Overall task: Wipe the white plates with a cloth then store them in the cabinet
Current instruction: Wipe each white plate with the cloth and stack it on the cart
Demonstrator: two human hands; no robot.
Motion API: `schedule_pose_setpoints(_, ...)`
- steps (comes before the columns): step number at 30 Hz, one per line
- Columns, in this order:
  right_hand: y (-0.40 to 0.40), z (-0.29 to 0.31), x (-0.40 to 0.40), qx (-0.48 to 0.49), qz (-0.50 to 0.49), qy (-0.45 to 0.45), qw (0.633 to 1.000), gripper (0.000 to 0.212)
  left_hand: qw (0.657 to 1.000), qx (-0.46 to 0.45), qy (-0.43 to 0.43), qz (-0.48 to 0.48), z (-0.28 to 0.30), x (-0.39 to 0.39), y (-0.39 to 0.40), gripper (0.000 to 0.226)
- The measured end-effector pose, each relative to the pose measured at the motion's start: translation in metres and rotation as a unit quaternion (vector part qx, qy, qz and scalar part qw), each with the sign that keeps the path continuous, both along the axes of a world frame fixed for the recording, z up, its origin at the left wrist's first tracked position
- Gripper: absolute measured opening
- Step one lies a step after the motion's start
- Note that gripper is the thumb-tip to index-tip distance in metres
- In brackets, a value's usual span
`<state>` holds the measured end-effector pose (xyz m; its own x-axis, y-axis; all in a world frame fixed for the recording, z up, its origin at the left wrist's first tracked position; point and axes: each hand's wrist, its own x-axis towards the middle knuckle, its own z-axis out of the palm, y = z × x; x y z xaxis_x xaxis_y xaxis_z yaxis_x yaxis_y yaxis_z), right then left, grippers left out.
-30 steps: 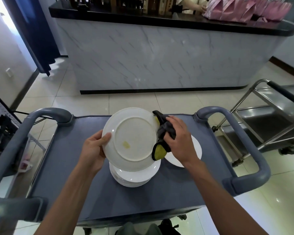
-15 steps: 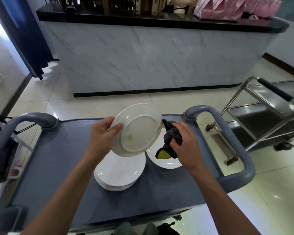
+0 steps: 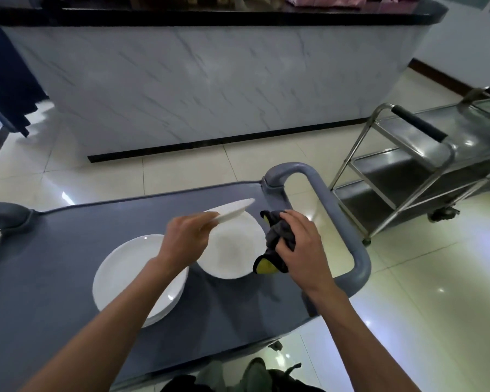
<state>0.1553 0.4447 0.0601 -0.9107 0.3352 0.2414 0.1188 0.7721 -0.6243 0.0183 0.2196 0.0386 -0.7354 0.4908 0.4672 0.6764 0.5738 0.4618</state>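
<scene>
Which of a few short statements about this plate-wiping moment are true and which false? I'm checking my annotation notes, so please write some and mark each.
1. The left hand holds a white plate tilted nearly edge-on to the camera. True.
2. The right hand is empty. False: it grips a dark cloth with a yellow patch.
3. A stack of plates sits on the grey cart, left of a single plate. True.
4. The cloth is pressed on the held plate. False: it is beside the single plate, apart from the held one.
5. The steel trolley carries plates. False: its visible shelves are bare.
</scene>
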Motion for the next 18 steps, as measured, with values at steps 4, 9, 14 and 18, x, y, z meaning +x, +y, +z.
schedule_pose_setpoints(4, 0.015, -0.006, 0.004, -0.007, 0.003, -0.013, 1.0, 0.048, 0.998, -0.037, 0.049, -0.014, -0.019, 0.008, 0.016, 0.017)
schedule_pose_setpoints(9, 0.029, -0.015, 0.002, -0.015, 0.018, -0.017, 1.0, 0.047, 0.997, -0.046, 0.054, -0.015, -0.047, 0.017, 0.024, 0.021)
schedule_pose_setpoints(14, 0.034, -0.025, -0.004, -0.014, 0.04, -0.03, 0.999, 0.048, 0.996, -0.056, 0.064, -0.031, -0.069, 0.029, 0.027, 0.025)
schedule_pose_setpoints(18, 0.029, -0.032, -0.01, -0.017, 0.068, -0.034, 0.997, 0.049, 0.991, -0.116, 0.04, -0.054, -0.085, 0.04, 0.031, 0.024)
